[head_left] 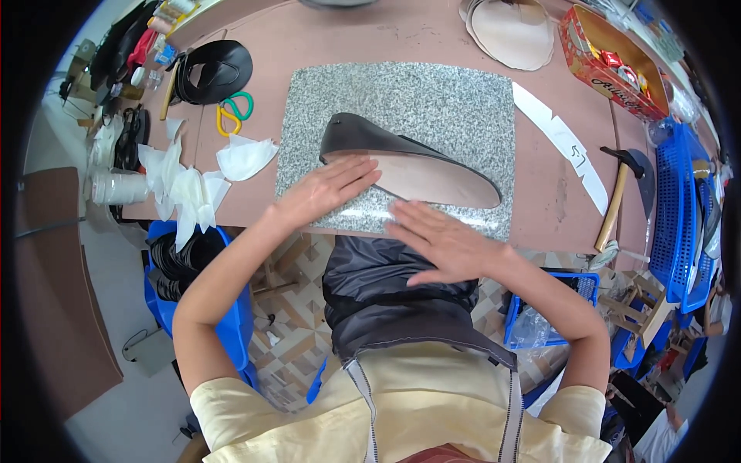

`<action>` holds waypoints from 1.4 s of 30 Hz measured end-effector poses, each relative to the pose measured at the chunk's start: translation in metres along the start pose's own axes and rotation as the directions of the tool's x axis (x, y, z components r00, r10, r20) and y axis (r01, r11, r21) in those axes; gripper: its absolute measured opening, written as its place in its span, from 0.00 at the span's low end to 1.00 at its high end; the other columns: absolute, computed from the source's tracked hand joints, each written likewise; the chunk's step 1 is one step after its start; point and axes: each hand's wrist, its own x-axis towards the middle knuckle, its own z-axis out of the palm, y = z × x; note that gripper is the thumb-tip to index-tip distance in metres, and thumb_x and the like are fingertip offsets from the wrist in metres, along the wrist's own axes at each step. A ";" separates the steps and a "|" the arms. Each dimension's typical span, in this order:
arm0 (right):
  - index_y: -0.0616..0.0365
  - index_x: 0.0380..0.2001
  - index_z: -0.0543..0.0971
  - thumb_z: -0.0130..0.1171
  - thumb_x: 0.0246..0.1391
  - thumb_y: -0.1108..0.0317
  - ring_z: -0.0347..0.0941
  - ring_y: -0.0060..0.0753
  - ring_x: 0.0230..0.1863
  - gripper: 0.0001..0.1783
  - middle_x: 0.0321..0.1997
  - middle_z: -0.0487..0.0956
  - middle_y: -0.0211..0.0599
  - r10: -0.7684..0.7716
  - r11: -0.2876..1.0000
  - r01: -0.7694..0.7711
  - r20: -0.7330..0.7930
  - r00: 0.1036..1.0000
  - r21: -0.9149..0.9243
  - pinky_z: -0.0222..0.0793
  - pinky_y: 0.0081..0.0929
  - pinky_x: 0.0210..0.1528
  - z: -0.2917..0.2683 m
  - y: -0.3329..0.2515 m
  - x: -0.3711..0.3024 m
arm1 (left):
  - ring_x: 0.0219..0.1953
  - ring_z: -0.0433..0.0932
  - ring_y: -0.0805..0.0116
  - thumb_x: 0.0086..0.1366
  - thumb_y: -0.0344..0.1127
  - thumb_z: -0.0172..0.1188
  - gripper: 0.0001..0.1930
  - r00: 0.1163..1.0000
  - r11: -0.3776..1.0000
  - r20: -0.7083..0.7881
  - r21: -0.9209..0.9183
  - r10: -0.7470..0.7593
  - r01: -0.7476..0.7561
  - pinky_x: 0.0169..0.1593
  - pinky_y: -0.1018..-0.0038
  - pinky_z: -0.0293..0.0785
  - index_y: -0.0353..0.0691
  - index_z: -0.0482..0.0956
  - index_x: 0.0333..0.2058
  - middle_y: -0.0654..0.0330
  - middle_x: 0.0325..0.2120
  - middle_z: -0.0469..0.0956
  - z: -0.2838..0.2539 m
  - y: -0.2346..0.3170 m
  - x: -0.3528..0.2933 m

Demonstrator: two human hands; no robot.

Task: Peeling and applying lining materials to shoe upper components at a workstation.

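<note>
A black leather shoe upper with a pale pink lining (432, 181) lies on its side across a speckled grey stone slab (401, 89). My left hand (328, 189) lies flat, its outstretched fingertips on the lining near the upper's left end. Close to the slab's front edge is my right hand (444, 241), fingers extended and thumb apart. Its fingertips are just below the upper's lower edge; whether they touch it I cannot tell. Neither hand grips anything.
Scissors with yellow and green handles (230, 116), black leather pieces (220, 71) and white scraps (245, 158) lie left. On the right are a white pattern strip (567, 143), a hammer (615, 201), a red box (614, 65) and a blue basket (673, 208). Blue bins stand below.
</note>
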 end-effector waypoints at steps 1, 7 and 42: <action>0.71 0.64 0.59 0.59 0.54 0.46 0.53 0.54 0.72 0.46 0.68 0.60 0.59 0.100 0.986 -0.101 0.018 0.995 0.135 0.45 0.43 0.74 -0.004 0.000 0.008 | 0.61 0.70 0.54 0.59 0.29 0.52 0.27 1.000 1.000 -0.029 0.024 0.005 -0.005 0.64 0.62 0.68 0.36 0.70 0.59 0.52 0.58 0.70 0.003 0.000 -0.001; 0.70 0.62 0.63 0.58 0.54 0.43 0.57 0.50 0.70 0.45 0.67 0.63 0.53 0.222 0.940 -0.279 -0.266 0.938 -0.198 0.50 0.42 0.72 0.022 0.020 0.056 | 0.58 0.73 0.56 0.57 0.28 0.54 0.23 0.976 0.967 -0.149 0.222 0.160 -0.124 0.62 0.62 0.71 0.38 0.76 0.53 0.51 0.53 0.75 0.016 -0.004 -0.006; 0.65 0.38 0.80 0.65 0.46 0.73 0.77 0.43 0.43 0.14 0.44 0.81 0.42 0.620 0.784 -0.584 -0.327 0.714 0.212 0.75 0.34 0.45 0.038 0.025 0.122 | 0.37 0.74 0.73 0.52 0.16 0.63 0.45 0.652 0.496 -0.200 -0.812 -0.731 0.307 0.38 0.77 0.78 0.46 0.57 0.68 0.51 0.52 0.67 0.026 -0.009 -0.010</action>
